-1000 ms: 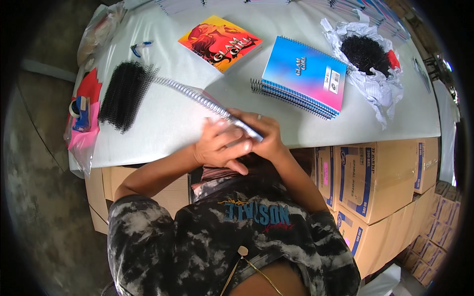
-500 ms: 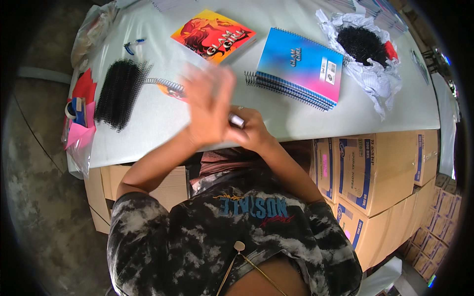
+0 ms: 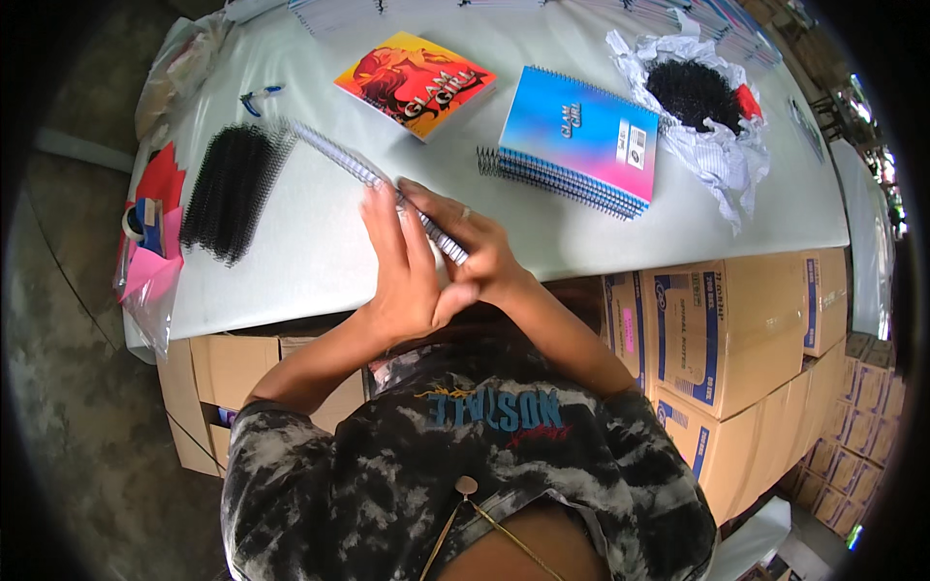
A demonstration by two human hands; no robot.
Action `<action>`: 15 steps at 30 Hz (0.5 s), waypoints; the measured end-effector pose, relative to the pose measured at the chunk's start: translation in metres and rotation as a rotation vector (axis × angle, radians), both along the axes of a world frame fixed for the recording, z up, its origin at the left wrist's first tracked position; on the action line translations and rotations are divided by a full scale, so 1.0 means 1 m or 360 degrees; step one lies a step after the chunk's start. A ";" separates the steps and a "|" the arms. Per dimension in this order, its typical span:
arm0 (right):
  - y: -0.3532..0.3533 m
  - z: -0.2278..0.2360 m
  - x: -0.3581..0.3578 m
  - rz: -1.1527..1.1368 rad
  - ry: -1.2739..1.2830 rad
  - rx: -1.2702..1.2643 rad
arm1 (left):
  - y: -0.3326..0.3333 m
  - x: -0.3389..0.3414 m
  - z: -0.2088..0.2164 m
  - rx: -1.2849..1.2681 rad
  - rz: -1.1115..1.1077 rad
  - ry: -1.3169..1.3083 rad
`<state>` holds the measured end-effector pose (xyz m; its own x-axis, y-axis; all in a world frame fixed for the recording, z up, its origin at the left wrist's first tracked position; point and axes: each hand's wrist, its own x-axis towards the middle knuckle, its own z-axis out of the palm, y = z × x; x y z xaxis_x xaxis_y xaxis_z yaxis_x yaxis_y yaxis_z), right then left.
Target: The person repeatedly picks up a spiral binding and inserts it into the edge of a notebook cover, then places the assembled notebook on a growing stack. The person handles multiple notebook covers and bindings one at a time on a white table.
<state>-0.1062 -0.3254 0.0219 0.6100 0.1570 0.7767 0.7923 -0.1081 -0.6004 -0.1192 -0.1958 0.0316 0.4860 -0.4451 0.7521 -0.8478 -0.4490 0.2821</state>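
A notebook with a spiral coil (image 3: pixel 339 155) along its edge is tilted up at the table's near side, its covers mostly hidden. My right hand (image 3: pixel 472 237) grips it from the right, a ring on one finger. Against the coiled edge lies my left hand (image 3: pixel 407 266), fingers stretched out and thumb apart. Left of the notebook is a pile of black spiral coils (image 3: pixel 231 194). Beyond my hands rests a red and yellow notepad (image 3: pixel 415 82) with no coil visible. To the right stands a stack of blue and pink spiral notebooks (image 3: pixel 581 136).
Crumpled white paper (image 3: pixel 731 174) holds a tangle of black coils (image 3: pixel 693 92) at the right. Blue-handled pliers (image 3: pixel 260 99) lie near the coil pile. A tape roll (image 3: pixel 148 225) and pink paper (image 3: pixel 153 266) sit at the left edge. Cardboard boxes (image 3: pixel 741 329) are stacked below the table.
My left hand has come down from its raised, blurred position onto the coiled edge. The notebook's edge now shows as a slanting line, and the view has shifted slightly.
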 end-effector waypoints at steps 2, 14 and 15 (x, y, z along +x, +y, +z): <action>0.010 0.029 -0.010 0.0476 0.0324 0.0224 | -0.006 -0.012 0.053 -0.0079 -0.0120 0.0297; -0.023 0.080 -0.002 0.0062 0.1101 0.0111 | 0.030 0.028 0.081 -0.0933 -0.0314 0.1741; -0.021 0.075 -0.003 0.0086 0.1164 0.0271 | 0.030 0.032 0.079 -0.0886 -0.0374 0.1769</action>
